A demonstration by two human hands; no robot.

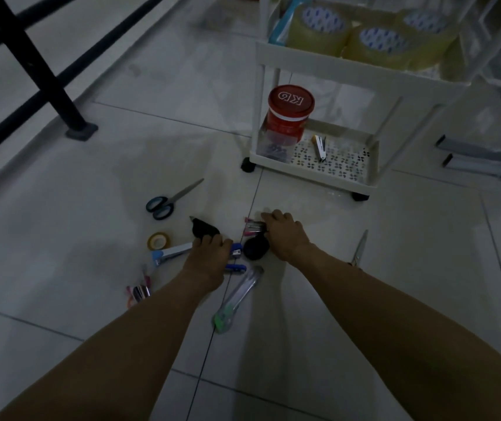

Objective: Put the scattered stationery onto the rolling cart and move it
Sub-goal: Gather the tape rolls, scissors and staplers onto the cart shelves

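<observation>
Stationery lies scattered on the tiled floor in front of a white rolling cart (313, 174). My left hand (209, 253) reaches down onto a small blue stapler (236, 249), fingers curled over it. My right hand (285, 235) closes on a pink stapler (253, 228), beside a black round object (255, 247). Around them lie blue-handled scissors (164, 202), a yellow tape roll (158, 240), a light blue stapler (171, 252), a black tape dispenser (205, 228), a green-tipped cutter (237, 296), pink items (139, 290) and a second pair of scissors (359, 249).
The cart's bottom shelf holds a red-lidded tub (290, 112) and a small stapler (319, 147). Its upper shelf carries clear packing tape rolls (376, 45). A black metal leg (45, 77) stands at the left; grey metal bars (483, 159) lie at the right.
</observation>
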